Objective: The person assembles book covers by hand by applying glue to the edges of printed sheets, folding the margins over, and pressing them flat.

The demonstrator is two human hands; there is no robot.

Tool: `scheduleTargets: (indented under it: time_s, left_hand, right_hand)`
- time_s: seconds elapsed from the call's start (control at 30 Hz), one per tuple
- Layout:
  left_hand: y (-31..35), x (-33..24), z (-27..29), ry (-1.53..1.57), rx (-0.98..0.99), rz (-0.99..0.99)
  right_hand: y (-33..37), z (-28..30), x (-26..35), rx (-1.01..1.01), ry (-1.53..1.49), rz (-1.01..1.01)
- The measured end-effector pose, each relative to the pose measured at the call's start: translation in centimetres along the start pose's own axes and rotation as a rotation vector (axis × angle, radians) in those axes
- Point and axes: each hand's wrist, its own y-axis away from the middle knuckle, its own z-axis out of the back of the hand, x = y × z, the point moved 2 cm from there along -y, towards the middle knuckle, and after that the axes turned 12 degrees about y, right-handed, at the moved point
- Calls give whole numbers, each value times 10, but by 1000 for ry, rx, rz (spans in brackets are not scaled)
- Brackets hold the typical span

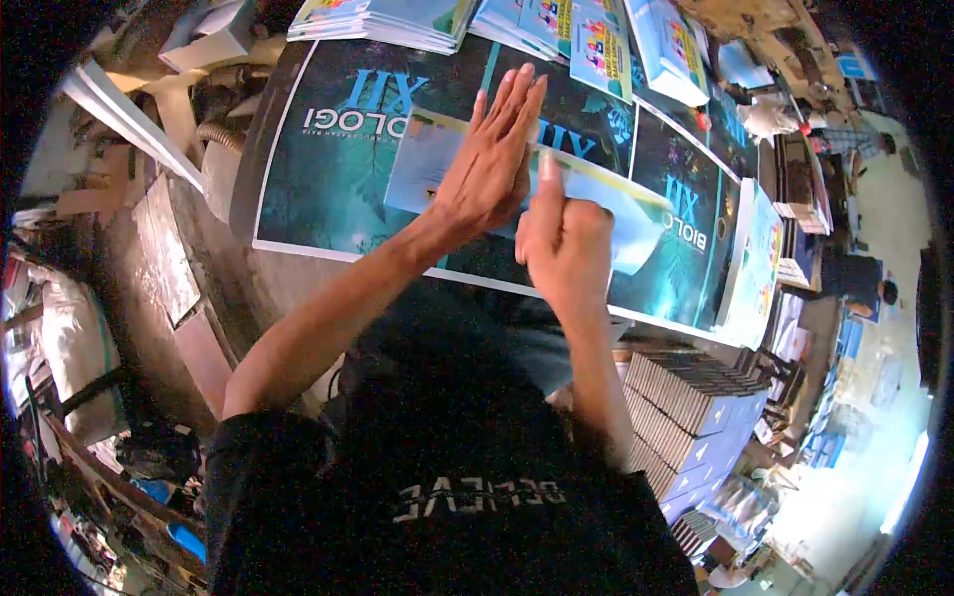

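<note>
A pale blue and white printed paper sheet (636, 221), long and narrow as it lies, rests on top of a large dark teal printed sheet (333, 194) that covers the table. My left hand (487, 164) presses flat on the paper, its fingers stretched out together toward the far side. Just right of it, my right hand (568, 236) is closed over the paper, its thumb pointing away from me. Whatever its curled fingers hold, if anything, is hidden.
Stacks of printed sheets (383, 22) and colourful booklets (601, 55) line the table's far edge. Another pile (753, 268) stands at the right end. Tall stacks of books (686, 422) rise below it. A person (855, 283) is farther off to the right.
</note>
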Motion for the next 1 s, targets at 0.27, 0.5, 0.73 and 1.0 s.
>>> scheduleTargets:
  time_s: [0.27, 0.5, 0.73, 1.0]
  left_hand:
    - [3, -3, -8, -355, 119, -58]
    - [6, -4, -11, -492, 83, -35]
    - [-5, -21, -20, -673, 226, -79]
    - [-1, -20, -57, -556, 269, -83]
  right_hand:
    - [-7, 15, 0, 91, -583, -155]
    - [14, 97, 9, -40, -659, -106]
    - [-5, 32, -37, -93, -187, -136]
    - [-1, 33, -44, 173, -340, -278]
